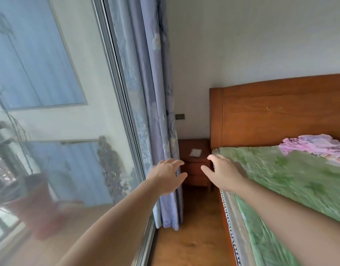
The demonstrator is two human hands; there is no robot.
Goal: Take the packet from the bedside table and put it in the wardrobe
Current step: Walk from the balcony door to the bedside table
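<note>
- Nearest to me, both bare forearms reach forward over the wood floor [194,237], in the narrow gap between window and bed.
- My left hand [168,174] is empty, fingers spread and loose, in front of the curtain [157,112].
- My right hand [224,172] is empty too, fingers parted, just over the near corner of the bed [290,179] with its green cover.
- The two hands are apart from each other, and neither touches anything I can see.
- Between and beyond them stands the table [194,169], a dark wooden one wedged between curtain and headboard [276,114].
- The packet [195,152] lies flat on the table top, pale and small, well short of my fingertips.
- Farther right, pink cloth [315,145] is bunched on the bed near the headboard.
- A small wall plate [180,116] sits above the table.
</note>
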